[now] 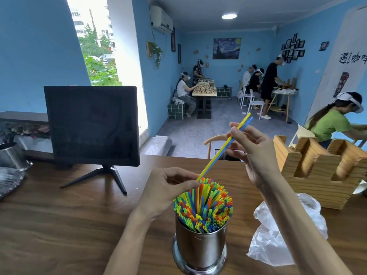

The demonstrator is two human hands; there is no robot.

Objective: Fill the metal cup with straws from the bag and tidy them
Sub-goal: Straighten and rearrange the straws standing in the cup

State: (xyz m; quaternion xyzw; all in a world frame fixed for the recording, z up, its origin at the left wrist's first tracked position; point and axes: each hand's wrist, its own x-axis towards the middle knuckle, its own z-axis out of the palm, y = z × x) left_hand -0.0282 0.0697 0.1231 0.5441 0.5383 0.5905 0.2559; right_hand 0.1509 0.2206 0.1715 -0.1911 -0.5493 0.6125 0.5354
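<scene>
On the wooden counter (69, 225), near edge: metal cup (200, 247), upright, packed with coloured straws (202, 205) fanning unevenly above its rim. Filling judged nearly done; tidying left. Right hand (256, 153): fingers pinching two loose straws (224, 147), one yellow, one blue, slanted down with lower ends at the bundle's far side. Left hand (168, 189): fingers curled at those lower ends, thumb against the bundle; whether they grip cannot be told. Plastic bag (282, 235): crumpled just right of the cup, seemingly empty. Nearby: wooden holder (317, 171) behind the bag; monitor (91, 124) far left. Nothing blocks the cup
</scene>
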